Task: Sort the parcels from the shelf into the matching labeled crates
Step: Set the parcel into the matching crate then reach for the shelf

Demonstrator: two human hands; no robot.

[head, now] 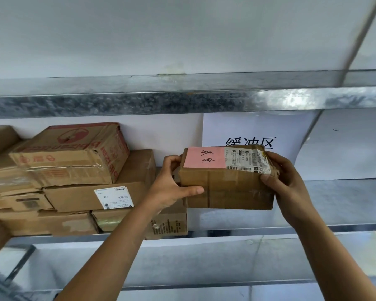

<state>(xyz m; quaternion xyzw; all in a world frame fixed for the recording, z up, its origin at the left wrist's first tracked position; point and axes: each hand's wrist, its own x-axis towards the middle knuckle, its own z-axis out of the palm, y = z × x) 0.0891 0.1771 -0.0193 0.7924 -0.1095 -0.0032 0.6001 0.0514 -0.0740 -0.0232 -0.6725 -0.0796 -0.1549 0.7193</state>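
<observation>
With your left hand (172, 189) and right hand (290, 183) each in a grip on an end of the pink-labelled parcel (228, 187), raised over the shelf (334, 203), keep it level and read its label first.

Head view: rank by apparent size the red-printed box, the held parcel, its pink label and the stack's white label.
1. Red-printed box.
2. Held parcel, a little smaller; it may be nearer the camera, so real sizes are unsure.
3. Pink label and white label look alike; not ranked.
</observation>
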